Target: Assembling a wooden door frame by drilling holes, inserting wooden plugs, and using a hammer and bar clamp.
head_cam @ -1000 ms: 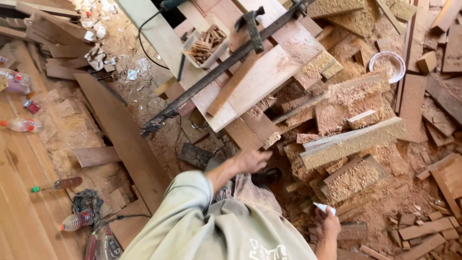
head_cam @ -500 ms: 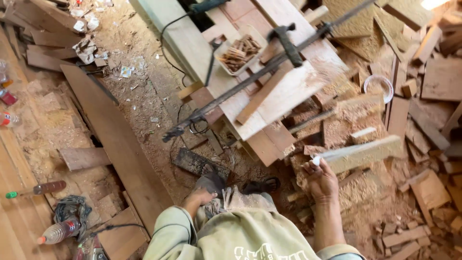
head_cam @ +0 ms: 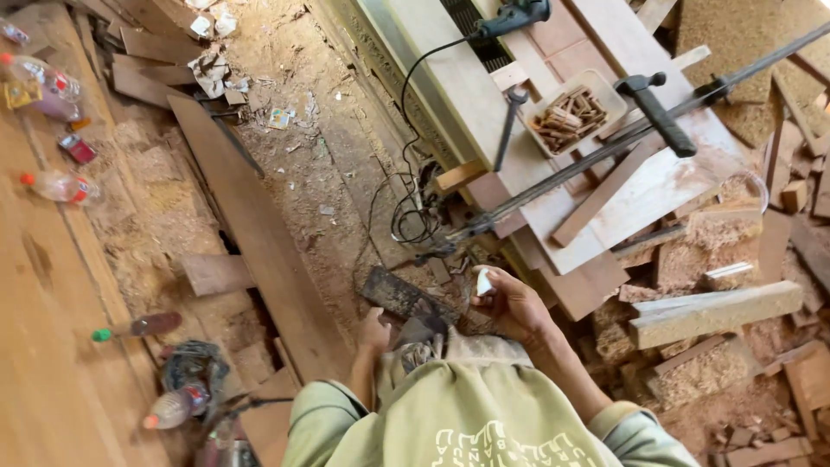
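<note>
Tray (head_cam: pixel 605 86) holds wooden dowels; right hand (head_cam: pixel 510 304) grips white chalk (head_cam: pixel 484 283).

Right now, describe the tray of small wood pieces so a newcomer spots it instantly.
Start at the long pale workbench running along the top of the view, crossed by a long black bar clamp. Just above that clamp, beside its black handle, sits the tray. It is the only shallow, whitish, rectangular container there, filled with short brown wooden pegs.

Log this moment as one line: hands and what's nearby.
right hand: holds small white piece | left hand: by dark flat block | ahead: long bar clamp on boards
</note>
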